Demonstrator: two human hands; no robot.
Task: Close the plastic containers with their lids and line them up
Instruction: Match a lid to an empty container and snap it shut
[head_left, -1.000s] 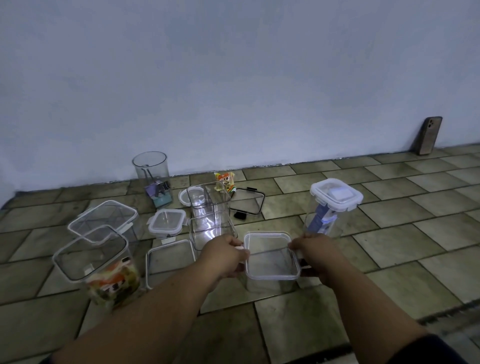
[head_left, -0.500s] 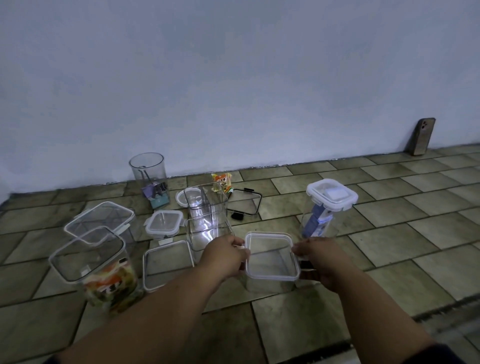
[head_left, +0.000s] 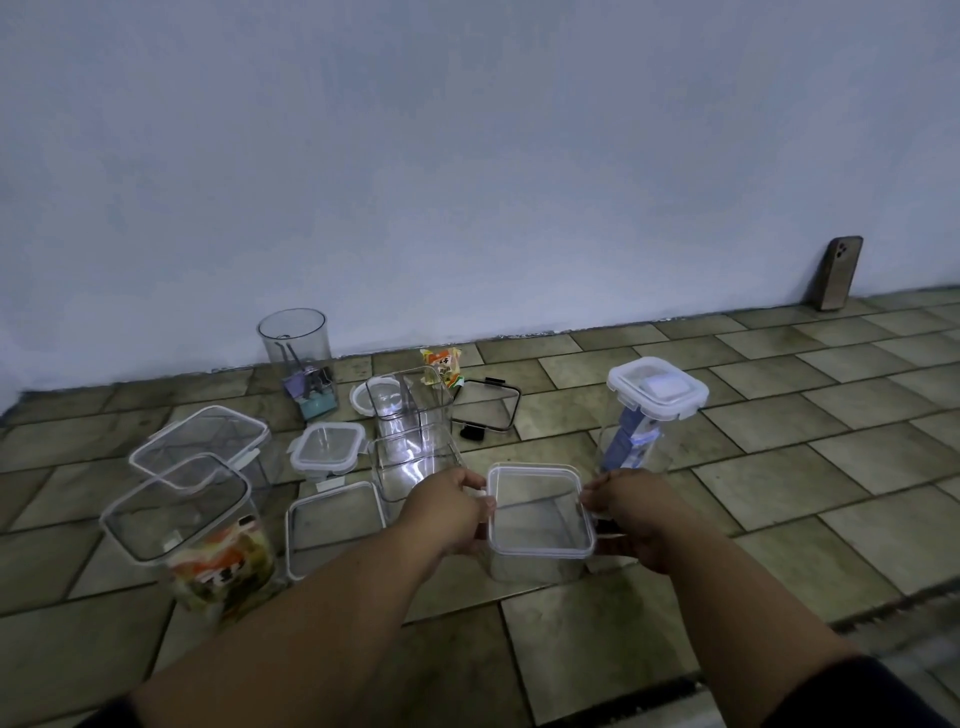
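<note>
A clear square container with its lid (head_left: 537, 512) on top stands on the tiled floor in front of me. My left hand (head_left: 449, 506) grips its left side and my right hand (head_left: 631, 506) grips its right side, fingers at the lid's edge. A tall closed container with a white clip lid (head_left: 655, 392) stands behind my right hand. To the left stand a tall container with colourful packets (head_left: 200, 540), a wide clear box (head_left: 208, 447), a small lidded box (head_left: 326, 447) and two open clear containers (head_left: 410, 421). A loose lid (head_left: 335, 522) lies flat beside my left wrist.
A round clear cup with small tools (head_left: 301, 358) stands by the wall. A black-rimmed lid (head_left: 488, 408) and a snack packet (head_left: 441, 366) lie behind the open containers. A phone (head_left: 839, 273) leans on the wall at far right. Bare tiles (head_left: 857, 467) spread to the right.
My hands stay on the sides of the square container, with only slight shifts of the fingers. The view has drifted a little.
</note>
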